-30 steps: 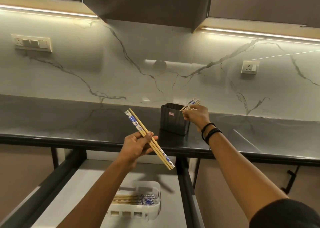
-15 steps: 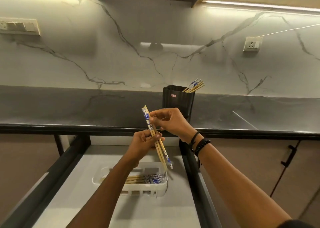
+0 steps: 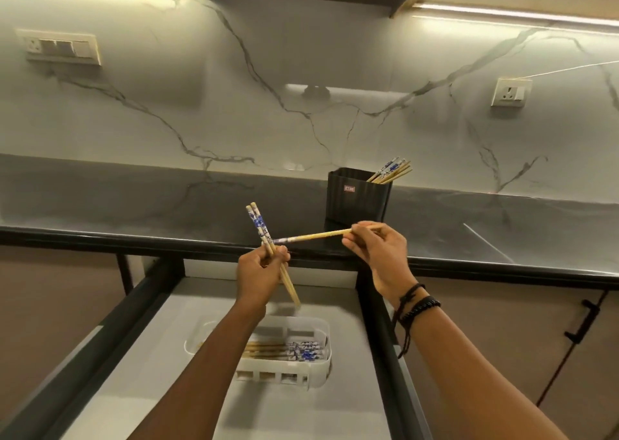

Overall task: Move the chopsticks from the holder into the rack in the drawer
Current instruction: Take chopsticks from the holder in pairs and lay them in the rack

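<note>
My left hand (image 3: 259, 274) grips two wooden chopsticks (image 3: 259, 227) with blue-patterned tops, held upright and slightly tilted over the open drawer. My right hand (image 3: 376, 250) pinches a single chopstick (image 3: 315, 236) that lies nearly level, its patterned end touching the pair in my left hand. The black ribbed holder (image 3: 358, 196) stands on the dark counter with several chopsticks (image 3: 390, 171) leaning out to the right. Below my hands, the white rack (image 3: 321, 330) in the drawer holds several chopsticks (image 3: 294, 351) lying flat, partly hidden by my left forearm.
The open drawer (image 3: 301, 413) has a pale grey floor and dark side rails (image 3: 380, 332). The dark counter (image 3: 134, 201) runs across the view under a marble backsplash with a switch plate (image 3: 62, 49) and a socket (image 3: 510, 91). A cabinet handle (image 3: 582, 322) shows at lower right.
My right hand left the holder, came to the bunch in my left hand, and has pulled one chopstick out sideways to the right. My left hand keeps two.
</note>
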`<action>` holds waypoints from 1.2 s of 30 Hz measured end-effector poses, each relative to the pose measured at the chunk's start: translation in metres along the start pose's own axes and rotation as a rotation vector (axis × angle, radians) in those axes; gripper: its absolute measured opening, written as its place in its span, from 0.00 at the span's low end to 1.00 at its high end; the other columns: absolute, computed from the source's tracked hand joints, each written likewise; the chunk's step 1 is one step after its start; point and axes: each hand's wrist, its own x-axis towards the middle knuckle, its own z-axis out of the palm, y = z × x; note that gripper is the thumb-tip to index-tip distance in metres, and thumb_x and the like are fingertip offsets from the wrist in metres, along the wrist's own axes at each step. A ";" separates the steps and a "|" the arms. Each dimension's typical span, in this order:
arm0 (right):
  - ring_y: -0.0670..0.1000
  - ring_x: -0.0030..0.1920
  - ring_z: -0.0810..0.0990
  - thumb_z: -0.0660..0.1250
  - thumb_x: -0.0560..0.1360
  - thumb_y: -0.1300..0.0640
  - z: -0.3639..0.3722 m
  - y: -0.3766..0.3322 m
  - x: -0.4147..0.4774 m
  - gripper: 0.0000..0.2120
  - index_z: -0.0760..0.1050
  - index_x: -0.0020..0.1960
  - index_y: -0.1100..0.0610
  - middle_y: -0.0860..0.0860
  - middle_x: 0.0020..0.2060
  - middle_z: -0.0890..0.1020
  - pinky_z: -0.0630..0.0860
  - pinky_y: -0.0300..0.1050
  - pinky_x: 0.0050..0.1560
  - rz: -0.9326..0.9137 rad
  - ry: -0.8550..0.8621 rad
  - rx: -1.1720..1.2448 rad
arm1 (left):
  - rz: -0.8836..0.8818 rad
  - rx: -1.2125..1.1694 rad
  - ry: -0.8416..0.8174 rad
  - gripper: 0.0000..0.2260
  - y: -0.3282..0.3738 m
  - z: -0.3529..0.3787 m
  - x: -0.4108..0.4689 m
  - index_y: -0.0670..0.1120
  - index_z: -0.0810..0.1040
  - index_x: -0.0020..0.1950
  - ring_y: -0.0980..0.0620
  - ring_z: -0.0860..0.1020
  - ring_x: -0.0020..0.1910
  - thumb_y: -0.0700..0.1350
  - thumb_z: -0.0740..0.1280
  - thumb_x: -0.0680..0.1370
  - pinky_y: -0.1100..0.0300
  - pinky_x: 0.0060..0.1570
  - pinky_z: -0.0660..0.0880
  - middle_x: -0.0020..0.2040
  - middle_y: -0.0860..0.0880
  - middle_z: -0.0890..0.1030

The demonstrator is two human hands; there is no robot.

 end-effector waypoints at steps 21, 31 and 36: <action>0.50 0.47 0.85 0.74 0.72 0.59 -0.004 0.039 -0.016 0.07 0.83 0.50 0.54 0.51 0.44 0.86 0.81 0.38 0.49 -0.158 -0.282 -0.588 | -0.125 -0.187 -0.239 0.10 0.007 -0.005 0.000 0.40 0.80 0.57 0.47 0.84 0.48 0.44 0.65 0.80 0.56 0.46 0.81 0.47 0.44 0.86; 0.54 0.53 0.84 0.66 0.76 0.55 0.004 0.028 -0.024 0.12 0.77 0.58 0.58 0.57 0.53 0.85 0.81 0.45 0.54 0.134 -0.500 -0.291 | -0.259 0.211 -0.907 0.10 0.001 -0.002 -0.011 0.48 0.85 0.50 0.46 0.84 0.49 0.50 0.67 0.77 0.59 0.46 0.80 0.48 0.44 0.85; 0.55 0.52 0.84 0.69 0.74 0.56 0.002 0.026 -0.024 0.12 0.79 0.56 0.57 0.59 0.53 0.85 0.82 0.45 0.53 0.168 -0.515 -0.297 | -0.336 0.214 -1.021 0.12 0.000 -0.006 -0.008 0.46 0.84 0.54 0.47 0.84 0.49 0.51 0.68 0.76 0.60 0.46 0.79 0.50 0.44 0.85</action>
